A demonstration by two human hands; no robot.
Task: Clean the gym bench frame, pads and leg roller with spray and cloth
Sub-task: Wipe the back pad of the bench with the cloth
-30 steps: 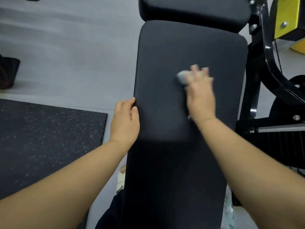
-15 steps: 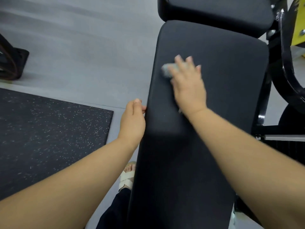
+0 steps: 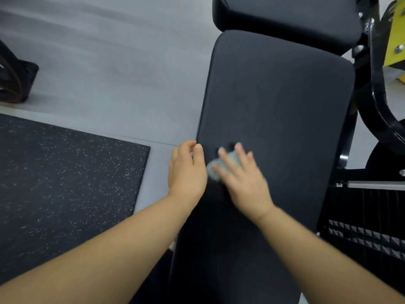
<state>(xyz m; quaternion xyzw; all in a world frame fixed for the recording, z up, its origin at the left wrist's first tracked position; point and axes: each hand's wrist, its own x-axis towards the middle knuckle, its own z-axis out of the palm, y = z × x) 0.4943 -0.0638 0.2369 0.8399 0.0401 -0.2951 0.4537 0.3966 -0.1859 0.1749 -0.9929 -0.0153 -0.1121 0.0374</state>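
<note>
Now lower and further left on the long black pad (image 3: 285, 106) than a second ago: grey cloth (image 3: 214, 168), pressed flat under the spread right hand (image 3: 243, 179). Just beside it, left hand (image 3: 186, 170) curled over the pad's left edge. Beyond, a second pad (image 3: 285, 16); right, black frame (image 3: 377, 95) with yellow plate (image 3: 396, 36); left, speckled rubber mat (image 3: 54, 183) on grey floor (image 3: 109, 62).

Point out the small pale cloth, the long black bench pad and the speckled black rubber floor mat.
The small pale cloth (image 3: 212, 171): head view, its left edge.
The long black bench pad (image 3: 278, 102): head view, bare upper surface.
The speckled black rubber floor mat (image 3: 65, 172): head view, its middle.
</note>
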